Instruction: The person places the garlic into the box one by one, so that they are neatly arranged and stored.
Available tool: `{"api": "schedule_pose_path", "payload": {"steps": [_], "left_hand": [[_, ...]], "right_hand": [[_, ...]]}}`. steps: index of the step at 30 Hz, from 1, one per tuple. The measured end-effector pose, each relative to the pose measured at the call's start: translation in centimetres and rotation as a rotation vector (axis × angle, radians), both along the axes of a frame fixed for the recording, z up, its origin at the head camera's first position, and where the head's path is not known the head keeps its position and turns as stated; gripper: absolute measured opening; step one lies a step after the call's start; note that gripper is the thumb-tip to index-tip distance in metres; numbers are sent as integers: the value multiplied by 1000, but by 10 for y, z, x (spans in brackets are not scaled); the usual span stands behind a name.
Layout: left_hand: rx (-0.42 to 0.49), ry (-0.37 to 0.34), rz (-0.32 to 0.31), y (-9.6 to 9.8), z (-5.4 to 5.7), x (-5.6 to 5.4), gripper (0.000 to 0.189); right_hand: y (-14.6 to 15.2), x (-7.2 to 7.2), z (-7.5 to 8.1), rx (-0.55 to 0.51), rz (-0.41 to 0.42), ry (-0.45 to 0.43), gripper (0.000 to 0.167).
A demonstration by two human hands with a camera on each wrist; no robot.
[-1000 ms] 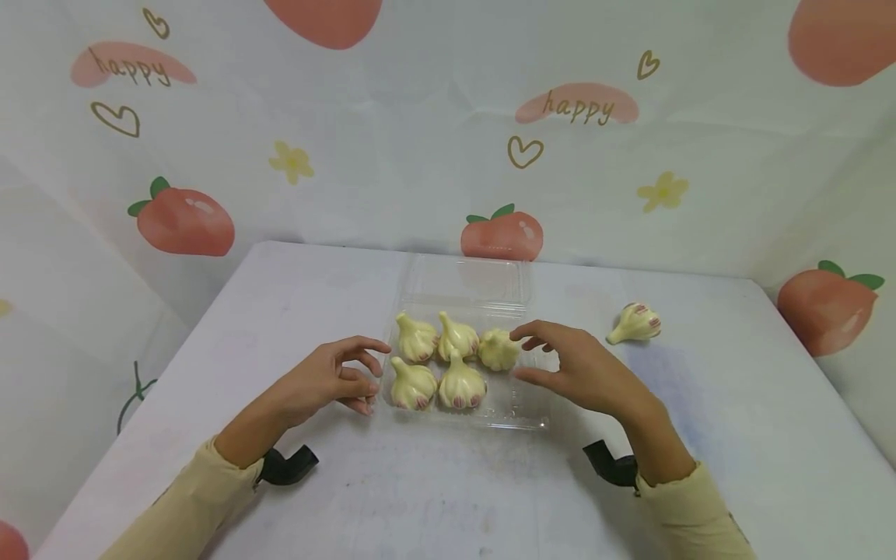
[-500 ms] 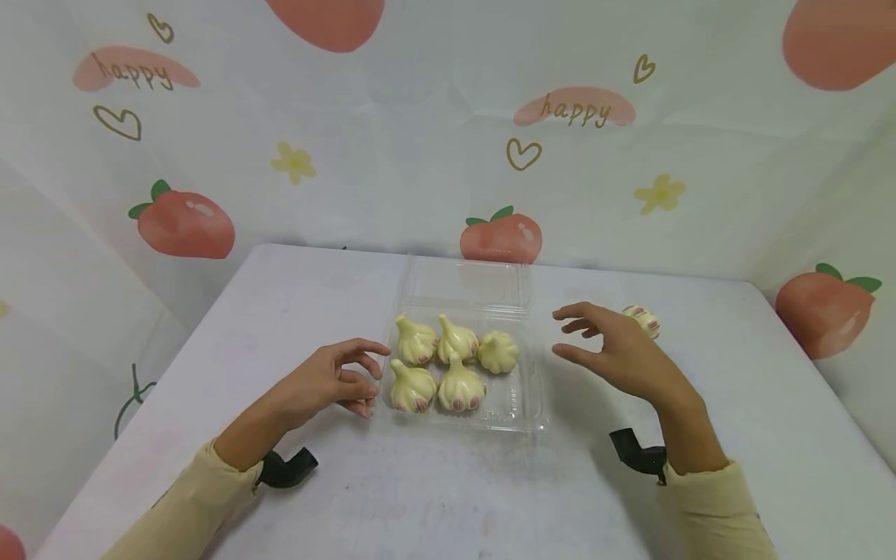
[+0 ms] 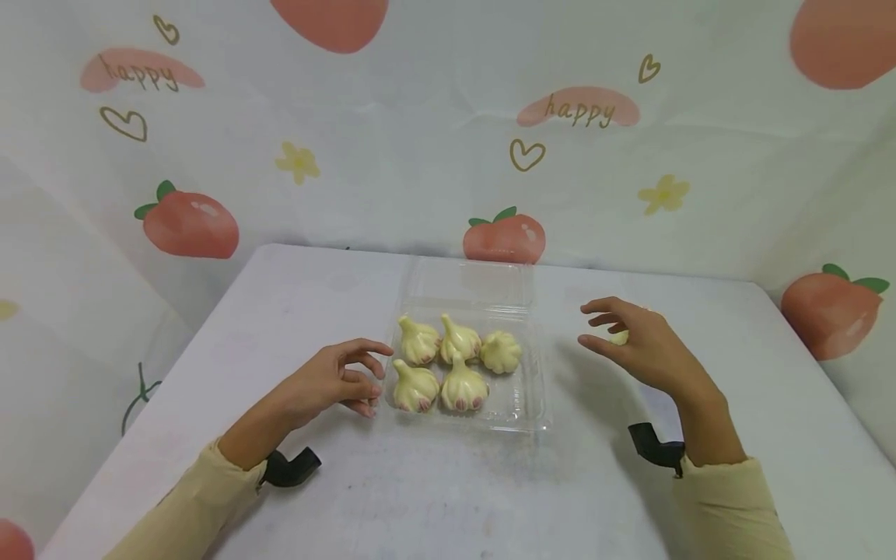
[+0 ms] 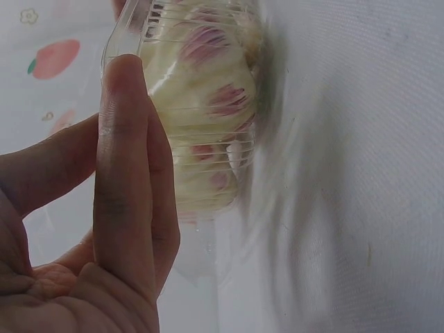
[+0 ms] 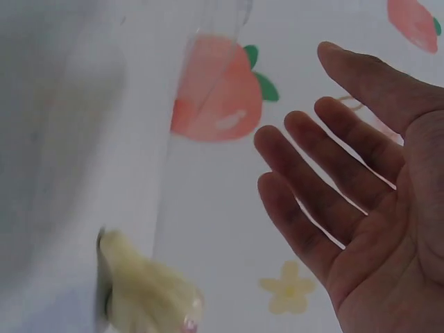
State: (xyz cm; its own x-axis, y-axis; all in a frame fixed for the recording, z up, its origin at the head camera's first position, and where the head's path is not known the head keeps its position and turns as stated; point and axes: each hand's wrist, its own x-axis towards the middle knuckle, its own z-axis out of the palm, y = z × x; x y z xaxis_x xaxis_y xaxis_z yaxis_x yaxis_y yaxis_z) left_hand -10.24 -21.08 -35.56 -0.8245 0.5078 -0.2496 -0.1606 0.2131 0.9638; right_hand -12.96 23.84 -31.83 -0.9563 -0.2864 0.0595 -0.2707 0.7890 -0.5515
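In the head view, a clear plastic clamshell box [image 3: 500, 404] lies with its lid [image 3: 470, 284] folded back. Several garlic bulbs [image 3: 465, 386] fill most of its base, arranged in two rows. My left hand [image 3: 336, 381] is at the box's left edge, fingers loosely bent. The left wrist view has its fingertips by the clear wall, bulbs behind it; whether they touch cannot be told. My right hand [image 3: 640, 346] hovers right of the box, fingers spread and holding nothing. A lone garlic bulb [image 5: 149, 288] lies on the table below it, mostly hidden by that hand in the head view.
The white table [image 3: 420, 498] runs back to a fabric backdrop [image 3: 399, 155] printed with peaches, hearts and flowers. Black curved pieces [image 3: 290, 467] sit at both wrists. A green cord [image 3: 140, 393] hangs beyond the table's left side.
My right hand has moved from the box's right-hand bulb rightward to the lone bulb, covering most of it from the head camera. The left hand has stayed at the box's left edge.
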Motion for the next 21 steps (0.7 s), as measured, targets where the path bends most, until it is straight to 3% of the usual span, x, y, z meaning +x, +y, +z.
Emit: {"api": "schedule_pose_path", "payload": {"steps": [5, 13, 21], "left_hand": [[-4, -2, -3, 0, 1, -1, 60], [4, 10, -6, 2, 3, -1, 60], [-1, -4, -5, 1, 6, 0, 59]], "right_hand": [[25, -7, 2, 25, -25, -8, 41], [69, -25, -1, 114, -38, 103, 39], [91, -35, -18, 187, -30, -30, 54]]}}
